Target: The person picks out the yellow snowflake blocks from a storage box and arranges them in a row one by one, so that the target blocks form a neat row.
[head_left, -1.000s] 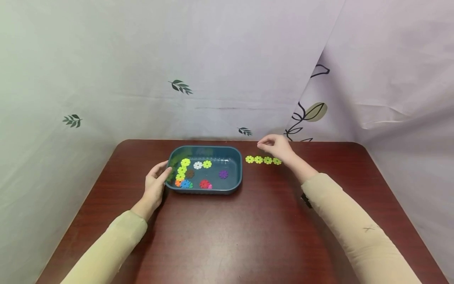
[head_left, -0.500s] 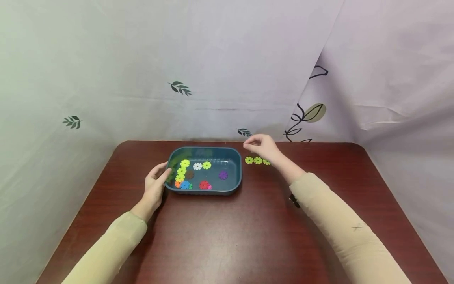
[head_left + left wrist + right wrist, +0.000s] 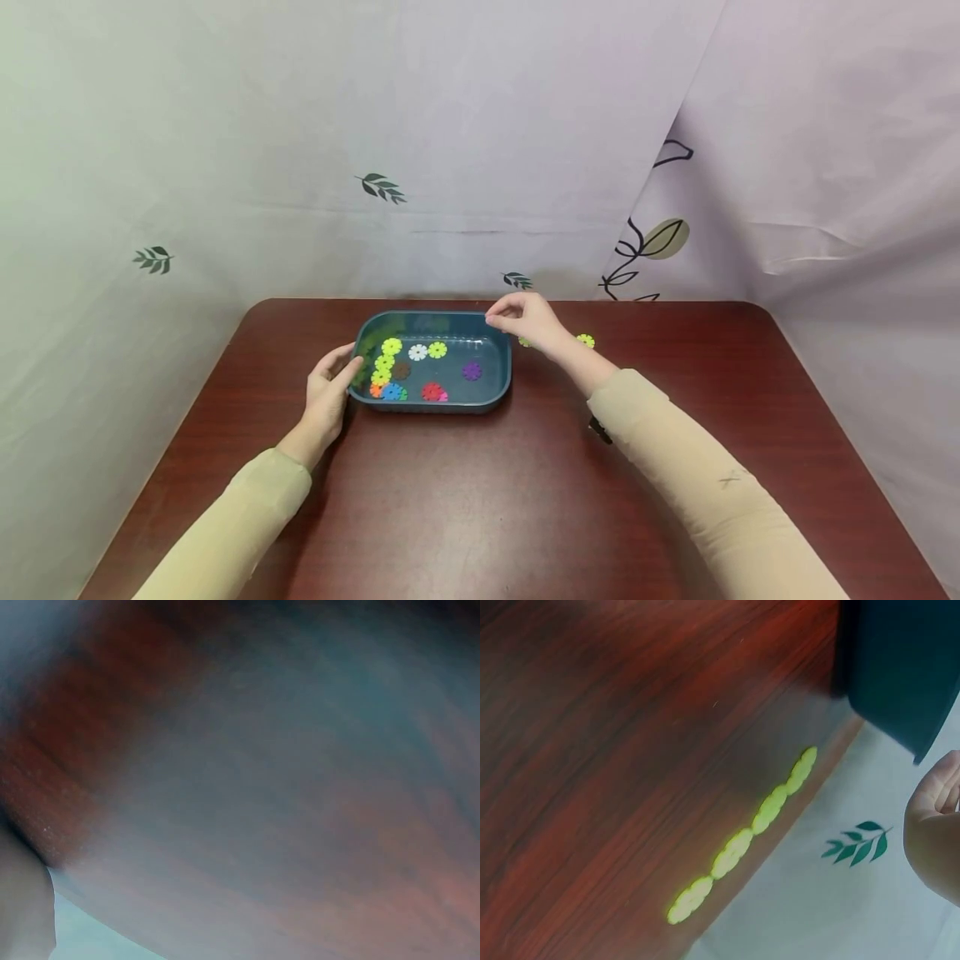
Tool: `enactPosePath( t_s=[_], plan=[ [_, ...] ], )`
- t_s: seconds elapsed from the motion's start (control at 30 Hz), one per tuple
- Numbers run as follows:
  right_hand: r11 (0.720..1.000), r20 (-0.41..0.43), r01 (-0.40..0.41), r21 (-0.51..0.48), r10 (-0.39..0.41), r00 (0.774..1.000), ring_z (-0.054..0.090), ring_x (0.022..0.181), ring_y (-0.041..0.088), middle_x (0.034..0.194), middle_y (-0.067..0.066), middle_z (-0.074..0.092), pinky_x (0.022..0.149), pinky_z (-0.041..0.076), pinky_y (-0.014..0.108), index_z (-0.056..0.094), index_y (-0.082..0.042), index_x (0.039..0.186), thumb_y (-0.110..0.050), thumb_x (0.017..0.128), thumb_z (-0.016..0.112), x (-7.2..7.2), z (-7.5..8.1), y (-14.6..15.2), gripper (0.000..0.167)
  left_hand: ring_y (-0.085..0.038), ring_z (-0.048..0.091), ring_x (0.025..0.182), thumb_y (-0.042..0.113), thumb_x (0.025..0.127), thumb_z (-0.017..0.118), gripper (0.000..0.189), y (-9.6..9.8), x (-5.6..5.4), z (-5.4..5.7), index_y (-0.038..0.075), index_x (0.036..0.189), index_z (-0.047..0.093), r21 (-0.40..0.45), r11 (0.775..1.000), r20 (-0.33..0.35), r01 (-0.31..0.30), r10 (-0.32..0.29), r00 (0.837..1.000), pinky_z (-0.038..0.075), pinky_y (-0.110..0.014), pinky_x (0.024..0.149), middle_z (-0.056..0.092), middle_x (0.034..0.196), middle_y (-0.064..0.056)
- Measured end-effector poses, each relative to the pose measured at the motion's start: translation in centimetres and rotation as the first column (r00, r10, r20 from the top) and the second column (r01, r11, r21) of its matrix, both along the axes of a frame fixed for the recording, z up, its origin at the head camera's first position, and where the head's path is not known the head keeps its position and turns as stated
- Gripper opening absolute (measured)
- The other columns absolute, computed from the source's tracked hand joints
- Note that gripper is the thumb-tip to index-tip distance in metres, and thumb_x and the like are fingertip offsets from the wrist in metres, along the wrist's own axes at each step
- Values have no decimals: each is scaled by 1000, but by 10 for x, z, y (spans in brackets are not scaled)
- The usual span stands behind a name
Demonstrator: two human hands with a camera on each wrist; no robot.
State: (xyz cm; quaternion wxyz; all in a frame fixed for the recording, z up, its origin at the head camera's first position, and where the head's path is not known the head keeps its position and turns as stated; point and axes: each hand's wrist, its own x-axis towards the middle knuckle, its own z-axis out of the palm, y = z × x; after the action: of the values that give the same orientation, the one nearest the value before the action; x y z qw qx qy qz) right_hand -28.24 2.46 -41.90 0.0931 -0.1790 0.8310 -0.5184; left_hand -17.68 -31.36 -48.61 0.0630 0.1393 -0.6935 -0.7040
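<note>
A dark blue-green plastic tray (image 3: 431,407) stands toward the back of the table, holding several flower-shaped snowflake discs in yellow, white, brown, purple, red, blue and other colours. My left hand (image 3: 328,396) grips its left end, thumb over the rim. Above the tray's far right corner is my right hand (image 3: 534,323), thumb and fingertips close together and no piece visible between them. Beneath and right of that hand, a row of yellow snowflake discs (image 3: 732,853) lies flat on the table, partly hidden in the head view. The left wrist view is mostly blurred.
The reddish-brown wooden table (image 3: 465,500) ends at the back against a pale cloth (image 3: 465,150) printed with leaves. A purple disc (image 3: 472,371) lies in the right part of the tray, a white one (image 3: 417,352) further left.
My right hand has moved left from above the row of yellow discs to the tray's far right corner. The left hand and the tray stay in place.
</note>
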Motion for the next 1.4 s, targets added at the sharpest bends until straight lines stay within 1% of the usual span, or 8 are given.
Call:
enactPosePath(
  t_s=[0.13,0.3,0.4,0.57,0.77,0.93,1.17,1.4],
  plan=[
    [1000,-10,-12,10,12,1000,73,94,31,105,14,79,82,62,36,80,-4,109,-15,99,77,1,-1,-8,15,-1,59,114,19,109,63,45,0,0,0,3,150,53,0,1000,-3,-1,1,1000,52,-15,87,65,123,17],
    [999,-16,-32,7,32,999,70,85,15,103,12,79,79,60,33,80,-4,108,-15,98,78,2,-3,-18,14,-3,60,113,19,108,63,45,0,0,0,3,149,54,5,1000,-9,-1,1,1000,53,-15,84,66,122,16],
    [999,-16,-41,5,41,999,68,82,12,102,12,79,75,57,27,80,-4,107,-15,98,78,2,-4,-24,14,-4,60,113,18,108,63,45,0,-1,0,3,150,53,10,1000,-8,-2,2,1000,53,-15,84,66,122,16],
    [999,-21,-47,19,47,999,69,84,14,101,12,79,71,54,22,81,-5,106,-15,97,79,2,-4,-32,14,-3,59,110,19,109,62,46,0,-1,1,4,151,52,1,1000,5,-1,1,1000,50,-15,82,65,122,17],
    [997,-32,-55,54,57,998,70,88,18,103,12,79,72,53,21,81,-6,107,-16,98,79,-1,-6,-41,13,-2,58,108,21,109,62,45,0,0,1,5,150,53,-18,1000,8,-1,1,1000,48,-16,80,64,121,18],
    [996,-40,-65,66,68,997,71,90,20,103,12,79,73,54,23,81,-5,106,-13,97,79,-2,-7,-48,13,-3,59,109,20,108,64,43,0,-1,0,5,148,56,-10,1000,-4,-6,6,1000,50,-15,79,65,121,17],
    [993,-52,-90,79,94,994,72,93,23,104,14,79,76,57,23,80,-2,108,-8,96,80,-3,-11,-59,14,-3,60,115,19,108,65,44,-1,-1,-2,4,148,56,14,1000,-9,-7,7,1000,54,-14,85,67,125,14],
    [987,-55,-131,94,136,989,74,98,26,107,15,79,84,60,28,78,1,113,-6,96,79,-2,-15,-68,19,-4,60,107,20,108,64,43,-2,-1,-1,6,148,56,1,1000,0,-6,6,1000,51,-16,78,67,118,19]
  ],
)
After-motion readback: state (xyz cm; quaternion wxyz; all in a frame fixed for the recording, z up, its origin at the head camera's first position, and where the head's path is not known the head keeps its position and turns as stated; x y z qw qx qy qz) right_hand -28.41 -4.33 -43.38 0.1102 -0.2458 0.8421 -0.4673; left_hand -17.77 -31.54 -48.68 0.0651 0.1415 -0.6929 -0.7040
